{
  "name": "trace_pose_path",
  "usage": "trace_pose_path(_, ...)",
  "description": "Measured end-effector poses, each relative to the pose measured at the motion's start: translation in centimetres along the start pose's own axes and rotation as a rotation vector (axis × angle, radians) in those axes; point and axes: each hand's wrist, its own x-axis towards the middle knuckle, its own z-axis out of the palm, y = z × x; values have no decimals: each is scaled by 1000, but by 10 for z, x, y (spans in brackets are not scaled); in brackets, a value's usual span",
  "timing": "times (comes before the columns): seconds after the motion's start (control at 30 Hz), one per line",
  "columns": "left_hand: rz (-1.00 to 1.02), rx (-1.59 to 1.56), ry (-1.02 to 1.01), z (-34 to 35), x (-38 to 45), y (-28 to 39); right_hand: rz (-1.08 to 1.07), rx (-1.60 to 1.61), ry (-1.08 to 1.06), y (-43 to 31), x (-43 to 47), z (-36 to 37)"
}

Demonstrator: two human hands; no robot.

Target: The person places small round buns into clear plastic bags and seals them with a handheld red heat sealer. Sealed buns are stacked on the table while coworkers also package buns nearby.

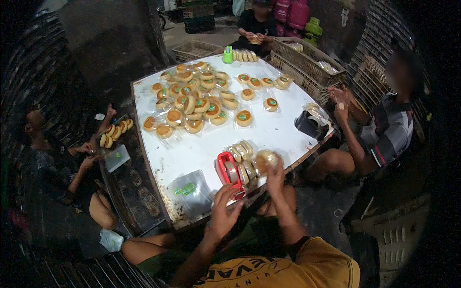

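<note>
In my right hand (pixel 275 178) is a round bun (pixel 265 161) in clear plastic, somewhat blurred, held just above the near right part of the white table (pixel 266 138). My left hand (pixel 225 208) has its fingers apart at the near end of a red tape dispenser (pixel 224 167); whether a fingertip touches it I cannot tell. Several wrapped buns (pixel 242 151) stand on edge in rows right beside the dispenser. To the left of it lies a stack of clear plastic bags (pixel 196 201), with green oval labels (pixel 187 188) on top.
A heap of bagged buns (pixel 194 104) covers the table's far left. A black tape dispenser (pixel 309 124) stands near the right corner, a green one (pixel 227 55) at the far edge. Co-workers sit left, right and opposite. Plastic crates (pixel 306 61) are stacked beyond the right edge.
</note>
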Motion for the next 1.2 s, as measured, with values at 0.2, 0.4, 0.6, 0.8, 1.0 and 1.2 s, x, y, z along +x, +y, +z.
trace_pose_path(0.2,-116,-35,206,-37,-9,-41,239,-556,-371,91,51,8)
trace_pose_path(0.4,-337,63,250,-62,-41,-95,371,-764,-380,79,43,26)
trace_pose_path(0.6,-393,61,345,-85,-52,-139,-148,-617,-391,21,68,93)
trace_pose_path(0.8,-436,-118,463,-76,-27,-151,-535,-599,-739,-47,98,275)
trace_pose_path(1.0,-548,-89,423,-79,-21,-155,-843,-677,-882,-92,111,467)
trace_pose_path(1.2,-653,-32,432,-100,-25,-178,-643,-914,-1043,-56,145,524)
